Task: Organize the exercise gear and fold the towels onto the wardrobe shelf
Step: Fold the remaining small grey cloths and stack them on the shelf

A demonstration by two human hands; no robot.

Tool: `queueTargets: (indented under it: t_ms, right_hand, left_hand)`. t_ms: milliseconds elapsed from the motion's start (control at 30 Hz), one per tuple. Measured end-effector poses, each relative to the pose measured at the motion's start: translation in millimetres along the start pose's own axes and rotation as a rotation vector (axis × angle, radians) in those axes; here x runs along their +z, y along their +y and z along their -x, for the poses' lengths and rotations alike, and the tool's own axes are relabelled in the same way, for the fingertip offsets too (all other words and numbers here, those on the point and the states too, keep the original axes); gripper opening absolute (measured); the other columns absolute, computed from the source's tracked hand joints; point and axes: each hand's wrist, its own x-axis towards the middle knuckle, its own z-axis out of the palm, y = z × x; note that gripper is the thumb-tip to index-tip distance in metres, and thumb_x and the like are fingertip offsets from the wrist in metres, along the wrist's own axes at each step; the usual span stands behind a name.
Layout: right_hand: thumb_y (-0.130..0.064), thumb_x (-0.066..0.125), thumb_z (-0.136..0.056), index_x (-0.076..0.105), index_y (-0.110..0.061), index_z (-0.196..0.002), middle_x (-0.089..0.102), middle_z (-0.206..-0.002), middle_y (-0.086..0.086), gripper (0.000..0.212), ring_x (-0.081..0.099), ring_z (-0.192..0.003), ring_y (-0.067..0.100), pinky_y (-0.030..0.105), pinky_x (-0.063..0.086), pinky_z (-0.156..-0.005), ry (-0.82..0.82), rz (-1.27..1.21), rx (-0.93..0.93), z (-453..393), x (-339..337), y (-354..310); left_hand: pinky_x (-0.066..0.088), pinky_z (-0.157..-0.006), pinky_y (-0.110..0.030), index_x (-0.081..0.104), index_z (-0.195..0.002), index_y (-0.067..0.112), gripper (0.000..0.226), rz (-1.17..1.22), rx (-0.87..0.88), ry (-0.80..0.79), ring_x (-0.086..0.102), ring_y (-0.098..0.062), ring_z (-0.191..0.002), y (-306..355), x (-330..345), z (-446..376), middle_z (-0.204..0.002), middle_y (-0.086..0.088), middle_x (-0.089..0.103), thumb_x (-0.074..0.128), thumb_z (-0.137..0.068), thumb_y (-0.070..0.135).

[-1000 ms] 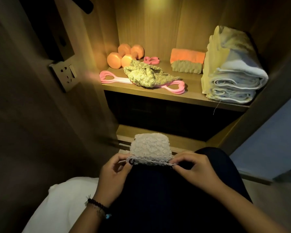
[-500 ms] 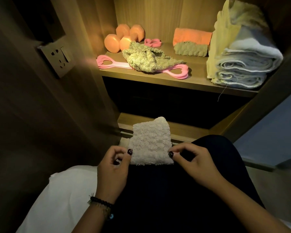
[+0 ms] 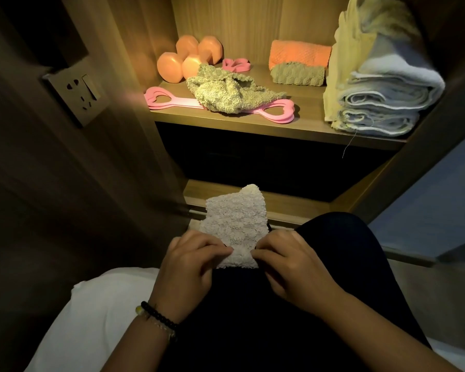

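A small cream fluffy towel (image 3: 234,221) lies on my dark-clad lap, its far corner curled up. My left hand (image 3: 188,267) and my right hand (image 3: 293,264) both pinch its near edge. On the lit wardrobe shelf (image 3: 266,124) a crumpled green towel (image 3: 226,92) lies over a pink resistance band (image 3: 269,112). Two orange dumbbells (image 3: 185,60) stand at the back left, with a small pink piece (image 3: 236,64) beside them. A folded orange towel (image 3: 300,53) sits on a folded green one (image 3: 297,75) at the back.
A tall stack of folded white and yellow towels (image 3: 381,87) fills the shelf's right end. A wall socket (image 3: 78,92) is on the panel at left. A lower shelf (image 3: 279,200) runs just beyond my knees. White bedding (image 3: 97,318) lies at lower left.
The view has come closer to the shelf. My hands have closed in over the towel's near edge, which now sits further down my lap; the far corner has curled up.
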Motion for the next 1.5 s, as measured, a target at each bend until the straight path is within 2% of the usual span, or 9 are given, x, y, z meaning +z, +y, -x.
queueTargets:
  t_ms: [200, 400, 633, 767, 933, 1067, 1200, 1400, 1500]
  right_hand:
    - [-0.030, 0.061, -0.087, 0.066, -0.017, -0.112, 0.062, -0.106, -0.005, 0.029, 0.057, -0.098, 0.013, 0.028, 0.044, -0.086, -0.129, -0.071, 0.112, 2.0, -2.7, -1.7]
    - [-0.031, 0.041, -0.100, 0.058, -0.022, -0.110, 0.054, -0.105, -0.009, 0.021, 0.047, -0.099, 0.009, 0.026, 0.036, -0.093, -0.176, -0.150, 0.179, -9.8, -0.6, 3.9]
    - [-0.026, 0.051, -0.098, 0.061, -0.019, -0.091, 0.055, -0.087, -0.016, 0.015, 0.049, -0.088, 0.006, 0.019, 0.038, -0.078, -0.112, -0.453, 0.333, -7.9, 1.8, 10.0]
    - [-0.022, 0.056, -0.096, 0.060, -0.024, -0.082, 0.056, -0.076, -0.018, 0.014, 0.049, -0.077, 0.002, 0.020, 0.039, -0.069, -0.068, -0.569, 0.468, -13.2, 8.3, 10.4]
    - [-0.029, 0.055, -0.093, 0.056, -0.029, -0.081, 0.058, -0.079, -0.017, 0.013, 0.049, -0.073, -0.001, 0.022, 0.039, -0.068, -0.050, -0.482, 0.614, -23.0, 16.9, 7.4]
    - [-0.022, 0.061, -0.090, 0.061, -0.018, -0.092, 0.056, -0.091, -0.006, 0.004, 0.051, -0.086, 0.012, 0.027, 0.042, -0.076, 0.051, -0.059, 0.376, -22.8, 16.1, -1.9]
    - [-0.003, 0.071, -0.078, 0.070, -0.007, -0.097, 0.063, -0.094, 0.006, 0.019, 0.059, -0.083, 0.025, 0.036, 0.047, -0.067, 0.055, 0.079, 0.039, -17.4, 15.9, -3.8]
    - [-0.021, 0.061, -0.084, 0.068, -0.012, -0.114, 0.063, -0.102, -0.001, 0.032, 0.058, -0.094, 0.016, 0.034, 0.048, -0.080, -0.025, -0.098, 0.127, -12.3, 8.5, -1.8]
    - [-0.028, 0.062, -0.087, 0.065, -0.016, -0.118, 0.061, -0.107, -0.004, 0.033, 0.057, -0.099, 0.014, 0.033, 0.047, -0.085, -0.063, -0.150, 0.175, -15.5, 8.3, -0.7]
  left_hand:
    - [0.038, -0.090, -0.024, 0.072, -0.109, 0.027, 0.033, 0.075, -0.054, -0.069, 0.050, 0.004, -0.104, -1.2, -1.3, 9.0, -0.104, 0.019, 0.064, 0.054, -0.082, 0.030]
    - [0.036, -0.087, -0.029, 0.068, -0.101, 0.026, 0.022, 0.027, -0.069, -0.075, 0.050, 0.000, -0.098, 0.2, 1.6, -1.4, -0.098, 0.020, 0.061, 0.048, -0.092, 0.032]
    - [0.042, -0.081, -0.026, 0.064, -0.087, 0.027, 0.003, 0.200, -0.166, 0.004, 0.056, 0.000, -0.092, -2.8, 1.1, 0.3, -0.091, 0.020, 0.062, 0.065, -0.090, 0.027]
    - [0.047, -0.064, -0.016, 0.062, -0.078, 0.028, 0.010, 0.352, -0.358, -0.002, 0.061, -0.006, -0.077, -6.0, 4.9, -3.9, -0.083, 0.015, 0.065, 0.070, -0.084, 0.030]
    - [0.040, -0.056, -0.010, 0.062, -0.073, 0.028, 0.015, 0.332, -0.518, -0.031, 0.058, 0.000, -0.066, -15.2, 9.4, -15.3, -0.074, 0.016, 0.065, 0.075, -0.078, 0.032]
    - [0.043, -0.079, -0.023, 0.066, -0.081, 0.032, 0.015, 0.200, -0.369, -0.010, 0.053, -0.003, -0.093, -13.8, 4.6, -21.1, -0.092, 0.017, 0.056, 0.079, -0.075, 0.027]
    - [0.036, -0.077, -0.031, 0.075, -0.088, 0.028, 0.027, -0.075, -0.024, -0.070, 0.055, -0.010, -0.093, -3.8, 0.7, -20.2, -0.092, 0.014, 0.062, 0.079, -0.072, 0.007]
    - [0.038, -0.087, -0.031, 0.071, -0.108, 0.030, 0.035, -0.020, -0.058, -0.122, 0.053, -0.001, -0.103, -3.0, -2.6, -8.4, -0.105, 0.021, 0.063, 0.053, -0.079, 0.033]
    - [0.036, -0.091, -0.030, 0.068, -0.114, 0.031, 0.034, 0.007, -0.093, -0.143, 0.050, 0.003, -0.107, -6.8, -3.1, -5.2, -0.109, 0.022, 0.062, 0.056, -0.082, 0.034]
